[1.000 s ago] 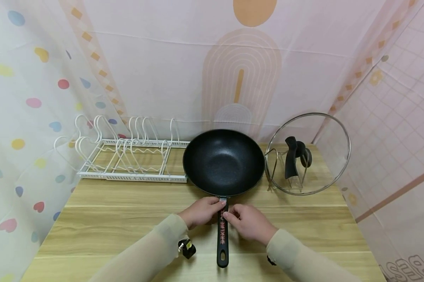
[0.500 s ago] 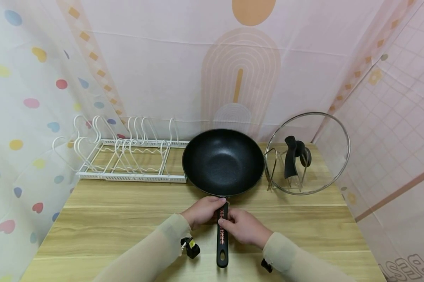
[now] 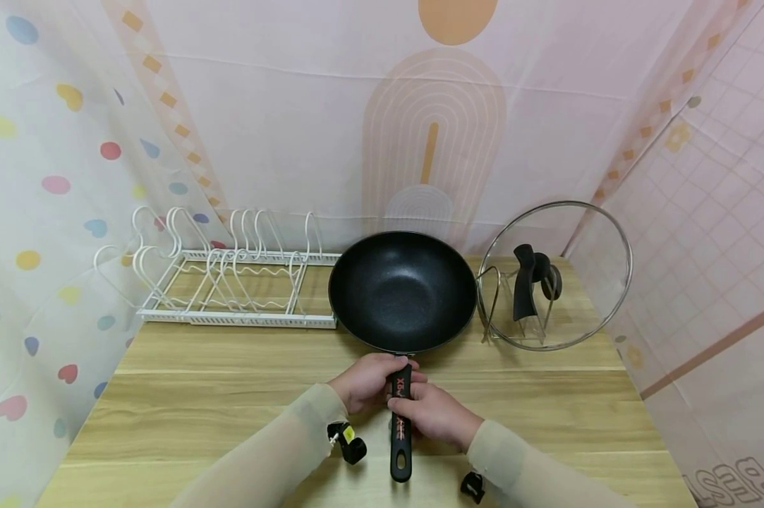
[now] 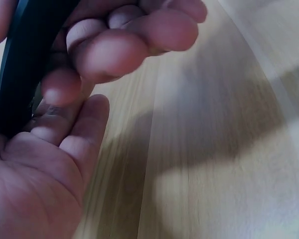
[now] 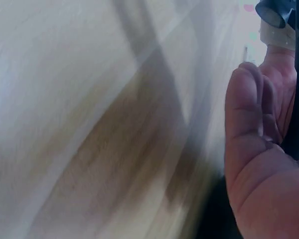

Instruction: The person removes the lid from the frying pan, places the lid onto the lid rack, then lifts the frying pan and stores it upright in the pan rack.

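A black wok (image 3: 402, 293) faces me at the middle of the table, its bowl toward the back and its long handle (image 3: 401, 451) pointing at me. My left hand (image 3: 365, 381) grips the handle close to the bowl, thumb on top and fingers passing underneath to the far side. Just below it, my right hand (image 3: 441, 416) holds the same handle from the right, thumb laid across the red lettering. From the left wrist, the dark handle (image 4: 27, 55) runs over the left palm (image 4: 30, 184). The right palm (image 5: 269, 184) lies beside the handle in the right wrist view.
Left of the wok stands a white wire rack (image 3: 264, 321) with upright loops. To its right, a glass lid (image 3: 585, 303) with a metal rim and black handle leans in a small wire stand (image 3: 492, 310). Patterned curtains (image 3: 293, 141) enclose the wooden table (image 3: 197, 395).
My right hand has shifted left and slightly down the handle, its thumb moving over the lettering. Left fingers now show past the handle's right side. The wok stays in place.
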A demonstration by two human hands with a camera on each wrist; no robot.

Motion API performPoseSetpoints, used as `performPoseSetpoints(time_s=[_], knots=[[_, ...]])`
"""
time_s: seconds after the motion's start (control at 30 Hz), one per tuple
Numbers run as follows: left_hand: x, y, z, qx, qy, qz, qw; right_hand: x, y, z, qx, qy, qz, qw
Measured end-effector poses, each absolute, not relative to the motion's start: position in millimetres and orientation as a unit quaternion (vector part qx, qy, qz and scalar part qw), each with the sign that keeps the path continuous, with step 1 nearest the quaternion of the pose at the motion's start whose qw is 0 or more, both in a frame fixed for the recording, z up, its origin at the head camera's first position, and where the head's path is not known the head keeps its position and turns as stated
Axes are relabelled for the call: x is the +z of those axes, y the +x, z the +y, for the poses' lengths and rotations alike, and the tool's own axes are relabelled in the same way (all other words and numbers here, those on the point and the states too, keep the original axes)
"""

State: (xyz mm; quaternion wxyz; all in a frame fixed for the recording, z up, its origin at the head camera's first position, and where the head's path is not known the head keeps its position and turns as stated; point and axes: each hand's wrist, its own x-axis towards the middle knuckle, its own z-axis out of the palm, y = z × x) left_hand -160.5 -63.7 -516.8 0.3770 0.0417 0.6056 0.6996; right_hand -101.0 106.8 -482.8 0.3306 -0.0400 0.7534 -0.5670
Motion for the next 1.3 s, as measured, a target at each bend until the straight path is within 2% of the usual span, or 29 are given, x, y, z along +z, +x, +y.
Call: performPoseSetpoints(time_s=[0.27,0.47,1.07,1.3], knots=[[-518,-162,-61,0.736,0.020,0.547,0.399,-488,-101,105,-0.693,0.003,0.602,0.398],[-518,-164,-60,0.751,0.005,0.518,0.408,-489,-101,106,-0.729,0.015,0.536,0.426],[-516,-165,-60,0.769,0.001,0.470,0.434,-496,-93,96,-0.748,0.062,0.494,0.439],[-516,-165,-61,0.769,-0.012,0.479,0.423,-498,-91,96,-0.753,0.060,0.475,0.451]])
